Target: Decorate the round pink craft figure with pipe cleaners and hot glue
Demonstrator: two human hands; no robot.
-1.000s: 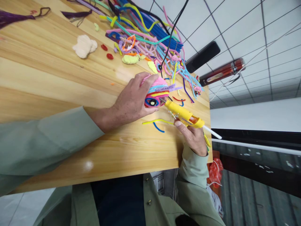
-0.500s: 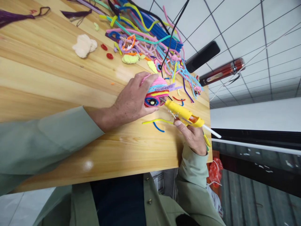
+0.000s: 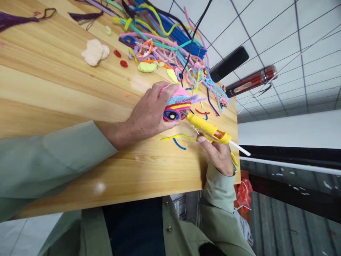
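Observation:
My left hand (image 3: pixel 150 110) is wrapped round a striped pipe-cleaner figure (image 3: pixel 178 100) in pink, light blue, red and yellow, with a round dark eye ringed in blue and pink. Purple strands (image 3: pixel 194 99) stick out from its right side. A yellow hot glue gun (image 3: pixel 206 126) sits in my right hand (image 3: pixel 217 154), its nozzle at the figure's lower right side; whether it touches cannot be made out. A white glue stick (image 3: pixel 240 148) pokes out of the gun's back end. Below the figure lie a yellow pipe cleaner (image 3: pixel 177 136) and a short blue piece (image 3: pixel 179 144).
Behind my hands spreads a tangled heap of coloured pipe cleaners (image 3: pixel 170 46), crossed by a black cord (image 3: pixel 190 46). Beige shapes (image 3: pixel 93 52), red ovals (image 3: pixel 124 64) and purple tassels (image 3: pixel 18 20) lie leftward. Past the table's right side are a black phone-like object (image 3: pixel 229 64) and a reddish-brown flask (image 3: pixel 250 81).
Almost nothing differs. Both hands, the figure and the glue gun keep their places; the black cord above the figure has shifted slightly left.

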